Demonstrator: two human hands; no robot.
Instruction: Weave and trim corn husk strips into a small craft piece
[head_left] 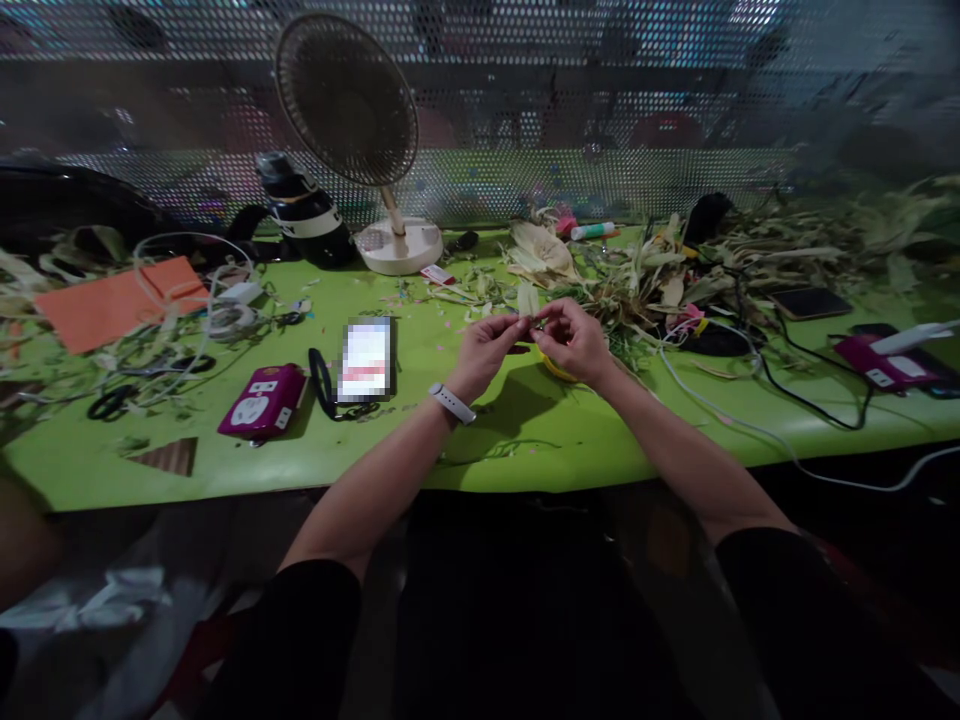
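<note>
Over the middle of the green table (420, 450) my two hands meet fingertip to fingertip. Between them stands a small piece of pale dried husk (528, 298). My left hand (491, 345), with a light band on its wrist, pinches the husk's lower end. My right hand (574, 340) is closed at the same spot, its fingertips on something small that I cannot make out. Beneath the right hand a yellow round thing (555, 368) shows in part, the rest hidden. Just behind lies a larger pale husk (541, 250).
Dried husks (810, 245) heap at the right, among cables. A fan (397, 245) and a dark bottle (311, 225) stand at the back before a perforated screen. Left are a phone (366, 360), a purple box (262, 402), scissors (112, 402) and orange paper (112, 305).
</note>
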